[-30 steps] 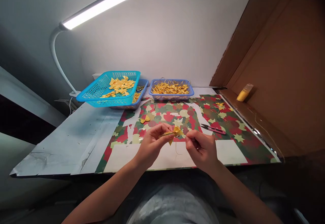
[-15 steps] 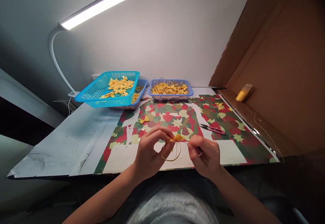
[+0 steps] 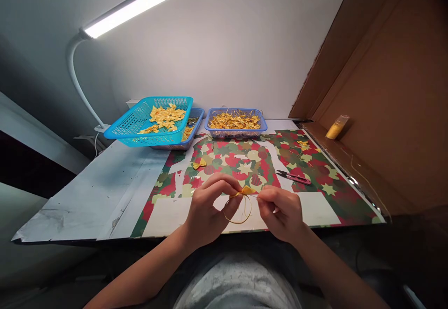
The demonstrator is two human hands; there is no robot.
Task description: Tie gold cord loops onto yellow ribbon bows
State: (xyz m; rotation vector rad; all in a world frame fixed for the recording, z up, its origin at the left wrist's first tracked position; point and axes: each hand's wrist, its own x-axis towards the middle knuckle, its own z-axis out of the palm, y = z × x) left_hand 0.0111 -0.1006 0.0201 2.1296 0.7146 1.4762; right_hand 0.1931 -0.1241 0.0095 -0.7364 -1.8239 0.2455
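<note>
Between thumb and fingers, my left hand [image 3: 214,204] pinches a small yellow ribbon bow [image 3: 248,190]. A thin gold cord [image 3: 240,223] hangs below the bow in a round loop. Just right of the bow, my right hand [image 3: 282,211] is closed in a pinch on a fine end that runs toward the bow; whether this is cord or thread is too small to tell. Another yellow bow [image 3: 199,164] lies on the patterned mat beyond my left hand. Pink-handled thread snips [image 3: 293,177] lie beyond my right hand.
A turquoise basket [image 3: 117,134] of yellow bows rests partly over a blue basket [image 3: 198,124] at the back left. Another blue basket [image 3: 236,133] holds corded bows. A lamp [image 3: 75,61] arches over the table [image 3: 80,197]. A yellow spool [image 3: 337,127] stands on the right ledge.
My right hand has shifted very slightly left, nearer the bow. The bow and its cord loop sit slightly farther right. Both hands keep their pinch.
</note>
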